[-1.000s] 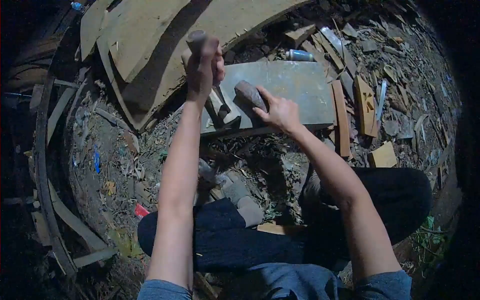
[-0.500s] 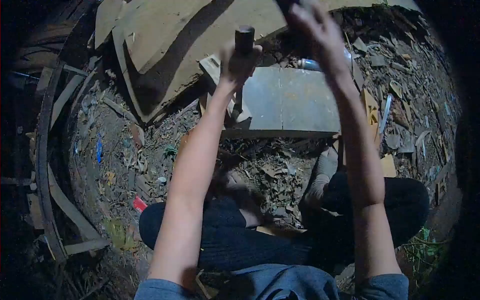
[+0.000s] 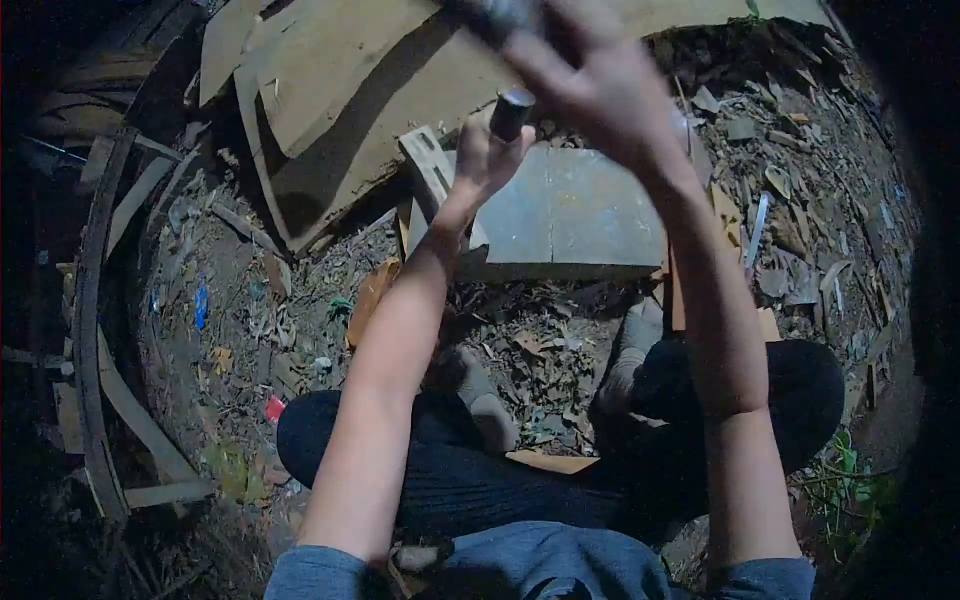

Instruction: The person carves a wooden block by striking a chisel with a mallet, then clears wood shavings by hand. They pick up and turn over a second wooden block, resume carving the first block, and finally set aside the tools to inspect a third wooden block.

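My left hand (image 3: 485, 160) is closed around a chisel (image 3: 512, 115), whose dark round butt sticks up above the fist. Its lower end is hidden by the hand and forearm. Beside this hand a pale wooden piece (image 3: 428, 165) with slots cut in it lies aslant on a low grey block (image 3: 590, 220). Higher up, my right hand (image 3: 610, 100) grips a dark striking tool (image 3: 495, 12), smeared by motion and cut off by the top edge. That tool is above and apart from the chisel butt.
Large tan boards (image 3: 340, 80) lean behind the block. Wood chips, leaves and scraps litter the ground (image 3: 540, 340). My feet (image 3: 625, 345) are close to the block's near side. Curved timber (image 3: 95, 330) stands at the left.
My right hand has swung left and slightly down with the dark tool. My left hand and the chisel have shifted slightly right and down in view, the chisel's butt tilting right.
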A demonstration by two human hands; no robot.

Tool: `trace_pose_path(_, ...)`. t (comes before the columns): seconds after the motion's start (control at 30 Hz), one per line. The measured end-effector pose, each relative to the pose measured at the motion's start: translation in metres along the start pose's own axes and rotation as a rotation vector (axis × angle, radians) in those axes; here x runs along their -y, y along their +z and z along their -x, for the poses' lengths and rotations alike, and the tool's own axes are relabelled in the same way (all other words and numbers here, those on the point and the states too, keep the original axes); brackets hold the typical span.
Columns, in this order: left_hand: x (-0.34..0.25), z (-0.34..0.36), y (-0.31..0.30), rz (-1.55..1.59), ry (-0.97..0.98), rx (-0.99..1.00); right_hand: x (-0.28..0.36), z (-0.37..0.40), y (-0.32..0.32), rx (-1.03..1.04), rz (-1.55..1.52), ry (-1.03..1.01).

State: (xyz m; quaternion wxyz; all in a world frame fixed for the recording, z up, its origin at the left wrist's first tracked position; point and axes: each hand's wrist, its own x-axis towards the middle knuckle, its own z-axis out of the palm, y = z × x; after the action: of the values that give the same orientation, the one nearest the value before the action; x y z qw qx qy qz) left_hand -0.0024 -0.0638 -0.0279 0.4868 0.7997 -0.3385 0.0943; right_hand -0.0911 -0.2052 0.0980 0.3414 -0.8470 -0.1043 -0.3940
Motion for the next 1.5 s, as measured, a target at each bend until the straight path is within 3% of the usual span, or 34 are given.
trace_pose_path(0.03,0.005,-0.001,0.002,-0.300,0.286,-0.062,0.016,0.013,-0.001,0.355,0.311,0.253)
trace_pose_path(0.07,0.004,-0.001,0.006,-0.268,0.144,-0.101,0.013,0.019,0.003,0.357,0.484,0.205)
trace_pose_path(0.13,-0.006,0.005,0.008,-0.005,0.147,-0.126,0.003,0.022,-0.002,0.227,0.190,0.172)
trace_pose_path(0.2,-0.014,0.015,0.003,0.003,0.030,-0.098,0.012,0.014,-0.005,0.037,-0.009,0.123)
trace_pose_path(0.27,-0.007,0.009,0.000,0.007,-0.027,-0.073,0.020,0.014,-0.005,0.027,-0.004,0.176)
trace_pose_path(0.33,0.011,0.006,0.006,-0.730,0.299,-0.127,0.012,0.021,0.007,0.408,0.338,0.290)
trace_pose_path(0.4,0.012,-0.002,0.005,-0.606,0.325,-0.142,-0.002,0.023,0.007,0.351,0.259,0.238)
trace_pose_path(0.47,0.008,0.007,0.001,-0.254,0.134,-0.123,-0.009,0.030,0.012,0.295,-0.055,0.366)
trace_pose_path(0.5,0.007,0.000,-0.004,-0.355,0.043,-0.192,-0.014,0.032,0.015,0.233,-0.166,0.415)
trace_pose_path(0.53,0.026,-0.001,-0.008,-0.167,-0.050,-0.303,-0.020,0.033,0.021,0.170,-0.281,0.462)
trace_pose_path(0.6,0.019,-0.011,-0.024,0.548,-0.252,-0.571,-0.045,0.037,0.032,0.111,-0.341,0.434)
trace_pose_path(0.7,0.006,-0.007,-0.036,0.587,-0.343,-0.641,-0.084,0.056,0.054,0.142,-0.366,0.587)
trace_pose_path(0.73,0.009,-0.007,-0.039,0.588,-0.347,-0.637,-0.104,0.067,0.067,0.145,-0.372,0.556)
trace_pose_path(0.87,0.005,0.001,-0.053,0.655,-0.436,-0.834,-0.105,0.115,0.075,0.386,-0.535,0.998)
trace_pose_path(0.9,0.004,0.001,-0.057,0.667,-0.422,-0.925,-0.125,0.139,0.096,0.365,-0.443,0.980)
trace_pose_path(0.93,0.006,0.002,-0.061,0.675,-0.406,-1.017,-0.108,0.142,0.087,0.447,-0.503,1.084)
trace_pose_path(1.0,0.012,0.003,-0.067,0.669,-0.491,-1.011,-0.136,0.180,0.118,0.511,-0.421,0.886)
trace_pose_path(1.07,0.005,0.001,-0.069,0.658,-0.475,-1.215,-0.136,0.199,0.136,0.528,-0.385,0.879)
trace_pose_path(1.1,0.011,0.003,-0.072,0.577,-0.413,-1.131,-0.136,0.209,0.143,0.539,-0.346,0.863)
trace_pose_path(1.27,0.029,0.006,-0.078,0.450,-0.299,-1.098,-0.106,0.190,0.121,0.677,-0.225,0.802)
trace_pose_path(1.33,0.036,0.008,-0.081,0.233,-0.182,-1.204,-0.104,0.191,0.121,0.704,-0.213,0.802)
trace_pose_path(1.4,0.043,0.016,-0.086,0.195,-0.171,-1.136,-0.104,0.193,0.121,0.698,-0.238,0.828)
trace_pose_path(1.5,0.038,0.017,-0.089,0.278,-0.260,-1.213,-0.111,0.193,0.123,0.688,-0.271,0.810)
